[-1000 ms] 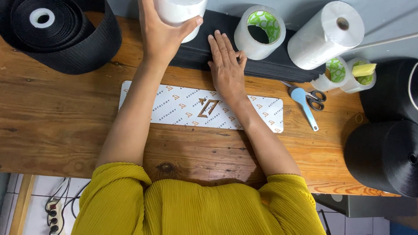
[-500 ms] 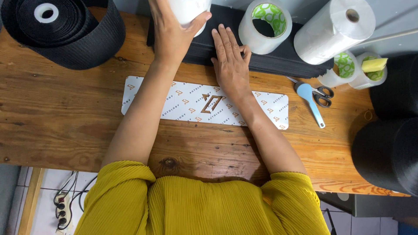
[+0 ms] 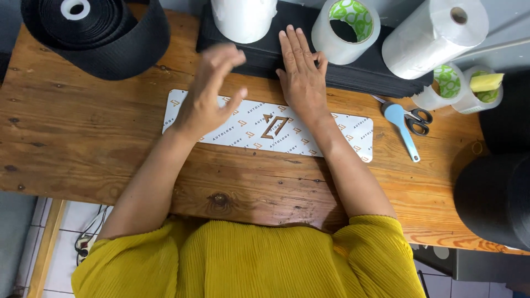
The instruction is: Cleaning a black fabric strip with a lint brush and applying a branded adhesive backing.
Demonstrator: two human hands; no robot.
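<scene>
Landmark is the white printed strip (image 3: 268,126) lying flat mid-bench on the wooden table (image 3: 83,143). Far up-left of the strip: big black webbing roll (image 3: 96,30) at the table's corner. Left hand (image 3: 207,94) hovers over the strip's left end, fingers spread and loosely curled, motion-blurred, holding nothing; can't tell if it touches the strip. Straight above that end, a white roll (image 3: 243,17) stands on the black stack (image 3: 364,74) of flat sheets that runs along the back edge, just above the strip. Right hand (image 3: 301,72) lies flat, palm down, fingers straight and together, spanning the stack's front edge with the heel of the hand at the strip's top edge; grips nothing. Up-right of the strip's centre: tape roll with green-patterned core (image 3: 345,27) on the stack. Further right, a white film roll (image 3: 436,36) lies tilted on it. Just off the strip's right end: blue-handled scissors (image 3: 406,124) on the wood. Above those, two small tape rolls (image 3: 466,88) side by side. Far right: black rolls (image 3: 494,198) at the table edge.
</scene>
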